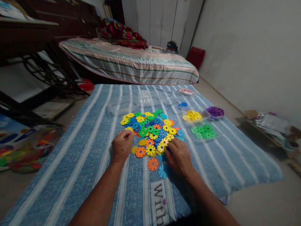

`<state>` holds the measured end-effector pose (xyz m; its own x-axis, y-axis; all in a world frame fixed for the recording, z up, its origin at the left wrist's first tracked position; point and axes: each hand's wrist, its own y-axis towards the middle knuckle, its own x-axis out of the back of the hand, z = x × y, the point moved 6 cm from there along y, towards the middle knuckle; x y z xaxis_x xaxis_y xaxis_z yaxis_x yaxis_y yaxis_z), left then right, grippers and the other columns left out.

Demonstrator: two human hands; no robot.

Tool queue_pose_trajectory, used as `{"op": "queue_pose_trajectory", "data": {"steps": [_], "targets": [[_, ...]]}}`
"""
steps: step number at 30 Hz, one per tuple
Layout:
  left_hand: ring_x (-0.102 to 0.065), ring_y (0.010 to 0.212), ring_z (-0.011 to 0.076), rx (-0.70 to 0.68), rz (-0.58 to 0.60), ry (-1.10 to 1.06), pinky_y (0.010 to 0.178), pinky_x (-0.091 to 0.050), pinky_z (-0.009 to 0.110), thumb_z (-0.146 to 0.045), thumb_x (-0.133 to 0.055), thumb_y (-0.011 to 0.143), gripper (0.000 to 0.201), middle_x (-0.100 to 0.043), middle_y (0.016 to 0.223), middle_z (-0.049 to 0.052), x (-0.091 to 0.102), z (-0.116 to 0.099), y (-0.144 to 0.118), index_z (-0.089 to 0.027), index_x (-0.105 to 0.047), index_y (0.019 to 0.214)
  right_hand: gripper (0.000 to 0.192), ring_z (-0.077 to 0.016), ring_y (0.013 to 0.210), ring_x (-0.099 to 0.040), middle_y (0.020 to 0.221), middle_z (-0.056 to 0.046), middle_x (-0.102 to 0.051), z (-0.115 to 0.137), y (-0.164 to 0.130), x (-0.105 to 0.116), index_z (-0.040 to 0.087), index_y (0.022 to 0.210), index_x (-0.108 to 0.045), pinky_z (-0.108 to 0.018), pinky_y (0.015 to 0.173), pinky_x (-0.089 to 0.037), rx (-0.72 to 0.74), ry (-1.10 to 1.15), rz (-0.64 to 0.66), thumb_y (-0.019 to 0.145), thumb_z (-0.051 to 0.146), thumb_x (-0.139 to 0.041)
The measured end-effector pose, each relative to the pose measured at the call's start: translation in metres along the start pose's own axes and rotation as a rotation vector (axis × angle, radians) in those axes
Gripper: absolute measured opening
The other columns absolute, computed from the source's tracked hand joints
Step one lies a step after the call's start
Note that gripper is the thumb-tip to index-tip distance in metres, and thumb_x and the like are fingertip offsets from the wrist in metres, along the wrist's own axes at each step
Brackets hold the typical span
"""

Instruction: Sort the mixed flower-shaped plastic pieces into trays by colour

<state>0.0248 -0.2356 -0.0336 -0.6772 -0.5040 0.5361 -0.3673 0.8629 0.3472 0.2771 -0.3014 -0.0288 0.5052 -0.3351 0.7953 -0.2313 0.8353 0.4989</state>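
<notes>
A loose pile of notched plastic flower discs [150, 150] in yellow, green, blue and orange lies on the striped cloth. At its left edge is my left hand [122, 146], its fingers curled together. Whatever they may hold is hidden. My right hand [179, 155] sits at the pile's right front, fingers bent and closed at the edge of a yellow disc [161, 146]; its fingertips are partly hidden. In front of the pile, an orange disc [152, 164] and a light blue disc [163, 171] lie apart from most others.
Clear tubs to the right hold yellow discs [192, 115], green discs [203, 131], purple discs [215, 111] and a few blue discs [182, 104]. A clear plastic box [122, 106] stands behind the pile. Beyond the cloth-covered table [94, 125] is a bed [131, 61].
</notes>
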Motion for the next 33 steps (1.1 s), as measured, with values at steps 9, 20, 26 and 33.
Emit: {"op": "queue_pose_trajectory", "data": {"steps": [9, 20, 26, 33], "targets": [[-0.064, 0.077, 0.0169, -0.005, -0.005, -0.001, 0.076, -0.053, 0.026, -0.038, -0.053, 0.071, 0.021, -0.068, 0.081, 0.002, -0.001, 0.001, 0.000, -0.021, -0.065, 0.070, 0.014, -0.0320, 0.118, -0.046, 0.112, -0.012, -0.061, 0.002, 0.006, -0.007, 0.019, 0.096, -0.065, -0.047, 0.100, -0.040, -0.025, -0.056, 0.076, 0.085, 0.027, -0.064], [-0.064, 0.077, 0.0174, 0.000, -0.006, -0.020, 0.076, -0.053, 0.027, -0.039, -0.054, 0.071, 0.021, -0.067, 0.079, 0.002, 0.000, 0.002, 0.001, -0.021, -0.064, 0.069, 0.002, -0.0278, 0.109, -0.053, 0.100, -0.009, -0.064, 0.005, 0.009, -0.011, 0.020, 0.083, -0.063, -0.044, 0.098, -0.042, 0.032, 0.104, 0.002, 0.082, 0.019, -0.064], [-0.064, 0.076, 0.0173, 0.006, 0.001, -0.018, 0.076, -0.053, 0.027, -0.039, -0.053, 0.071, 0.021, -0.067, 0.080, 0.002, 0.000, 0.002, 0.002, -0.021, -0.064, 0.070, 0.012, -0.0193, 0.085, -0.061, 0.087, -0.006, -0.066, -0.010, 0.023, 0.005, 0.021, 0.074, -0.061, -0.031, 0.077, -0.050, 0.067, 0.298, -0.011, 0.086, 0.021, -0.057], [-0.065, 0.078, 0.0173, -0.006, 0.006, -0.018, 0.078, -0.053, 0.027, -0.039, -0.052, 0.072, 0.021, -0.068, 0.082, 0.002, -0.001, 0.002, 0.001, -0.021, -0.064, 0.070, 0.018, -0.0249, 0.082, -0.060, 0.083, -0.011, -0.067, -0.091, 0.071, 0.075, 0.019, 0.080, -0.063, -0.038, 0.078, -0.047, -0.078, -0.108, -0.497, 0.089, 0.030, -0.051]]}}
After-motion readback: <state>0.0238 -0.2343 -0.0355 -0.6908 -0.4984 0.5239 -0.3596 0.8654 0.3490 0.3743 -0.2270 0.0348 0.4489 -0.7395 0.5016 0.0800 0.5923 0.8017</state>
